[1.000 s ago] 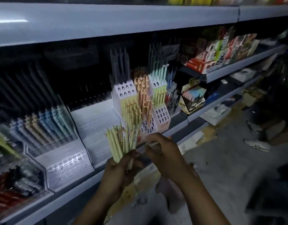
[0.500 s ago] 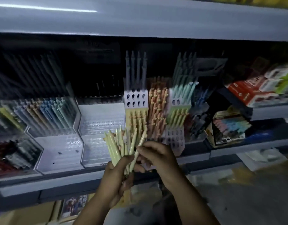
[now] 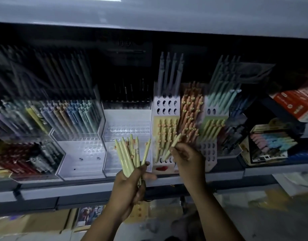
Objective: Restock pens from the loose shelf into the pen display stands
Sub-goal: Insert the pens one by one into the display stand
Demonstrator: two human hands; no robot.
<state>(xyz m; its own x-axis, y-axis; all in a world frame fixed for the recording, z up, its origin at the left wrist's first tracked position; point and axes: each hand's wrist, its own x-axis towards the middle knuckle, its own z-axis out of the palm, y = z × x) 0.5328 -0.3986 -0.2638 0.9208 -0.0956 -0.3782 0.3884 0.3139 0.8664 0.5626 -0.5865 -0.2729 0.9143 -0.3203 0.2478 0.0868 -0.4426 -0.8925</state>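
Gently now: one light pen at a time to the yellow tier

Your left hand (image 3: 130, 185) is curled tight round the lower ends of a bundle of pale yellow-green pens (image 3: 128, 153), which fan upward and apart above your fist. Your right hand (image 3: 186, 159) pinches a single pen (image 3: 175, 142) of the same colour between thumb and fingertips. Its top points up and to the right, in front of the yellow tier of the display stand (image 3: 167, 105) on the shelf (image 3: 97, 186). That tier already carries rows of matching pens, and a few dark holes show in its lowest row, just beside your right hand.

These look like slim plastic pens: light, stiff and smooth-barrelled, so probably a little slippery when bunched. The small orange ornaments near the tops seem the delicate part and could snag on neighbouring pens.

Take each pen by the plain barrel, around the middle, and leave the writing end free to find its hole. How much of that end shows below your right fingers cannot be told here.

The fan is your likely weak spot, since a slack fist may let a pen slide out below. Hold it snugly, though no hard squeeze should be needed. The stand itself looks light, so seat each pen with a light press.
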